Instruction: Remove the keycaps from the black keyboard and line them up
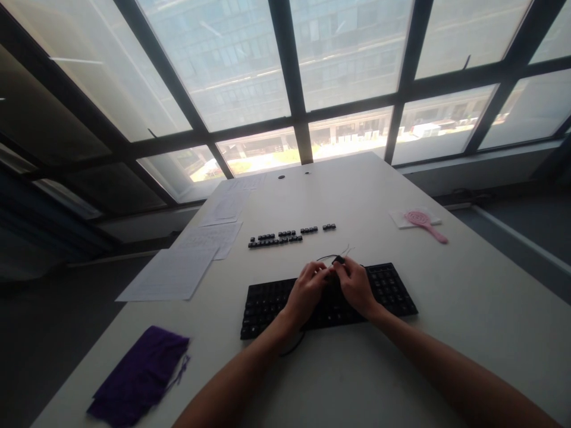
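Observation:
A black keyboard (392,291) lies across the table in front of me, its middle covered by my hands. My right hand (357,287) is closed, pinching a small black piece (339,260) above the keyboard's back edge; its exact kind is unclear. Thin wires (348,249) stick out just beyond that piece, and a thin black cord (325,257) curves beside it. Close by on the left, my left hand (307,289) has its fingers bent together near the right fingertips. Whatever it may hold is hidden. Black keycaps (267,242) stand in short rows behind the keyboard.
Paper sheets (172,273) lie along the table's left side. A purple drawstring pouch (140,374) is at the front left. To the right, a pink hairbrush (423,224) rests partly on a clear wrapper. Tall windows (348,53) rise beyond the white table (357,196).

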Available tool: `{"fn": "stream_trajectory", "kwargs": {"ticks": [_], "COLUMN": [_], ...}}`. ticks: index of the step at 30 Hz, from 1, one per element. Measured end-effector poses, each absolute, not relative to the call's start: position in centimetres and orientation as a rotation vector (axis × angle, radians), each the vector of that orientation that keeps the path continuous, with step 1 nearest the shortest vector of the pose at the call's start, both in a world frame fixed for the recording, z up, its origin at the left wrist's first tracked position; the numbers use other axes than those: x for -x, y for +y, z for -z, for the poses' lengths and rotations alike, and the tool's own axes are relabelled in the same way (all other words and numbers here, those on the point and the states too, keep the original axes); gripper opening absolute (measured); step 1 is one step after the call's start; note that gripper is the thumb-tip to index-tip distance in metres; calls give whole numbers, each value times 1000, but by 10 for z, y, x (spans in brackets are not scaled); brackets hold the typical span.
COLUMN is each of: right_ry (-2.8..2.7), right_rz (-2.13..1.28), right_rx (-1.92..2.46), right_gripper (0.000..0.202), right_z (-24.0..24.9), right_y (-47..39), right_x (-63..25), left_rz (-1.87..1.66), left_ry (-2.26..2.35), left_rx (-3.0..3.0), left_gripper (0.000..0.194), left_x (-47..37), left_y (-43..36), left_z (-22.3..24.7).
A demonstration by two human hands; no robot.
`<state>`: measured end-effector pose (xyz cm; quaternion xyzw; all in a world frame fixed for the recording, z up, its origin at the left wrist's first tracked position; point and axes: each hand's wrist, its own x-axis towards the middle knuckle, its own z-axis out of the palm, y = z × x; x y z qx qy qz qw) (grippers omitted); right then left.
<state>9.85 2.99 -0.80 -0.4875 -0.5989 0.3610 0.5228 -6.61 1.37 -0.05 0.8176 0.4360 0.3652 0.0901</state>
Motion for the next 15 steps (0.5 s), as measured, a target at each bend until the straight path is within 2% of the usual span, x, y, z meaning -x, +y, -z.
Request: {"fn": "stream_trajectory", "kwargs": {"ticks": [3, 6, 12, 15], "right_ry": [-1309, -1326, -1368, -1373], "right_rz": [-917, -911, -927, -934], "right_rx": [1159, 1170, 1171, 1177], "right_gripper": [32, 34, 32, 33], "right_z": [6, 6, 12, 13], "right_y": [33, 34, 35, 35], "right_x": [-100, -99, -100, -101], "left_rz": [-1160, -1134, -776, -720], "left_ry": [1359, 1498, 1761, 1834], "left_rx": [-2265, -2197, -2345, -2313], "left_gripper": [11, 12, 14, 13], "left_x": [75, 87, 101, 106], "left_y": [29, 64, 141, 161], "left_z": [-12, -20, -7, 0]}}
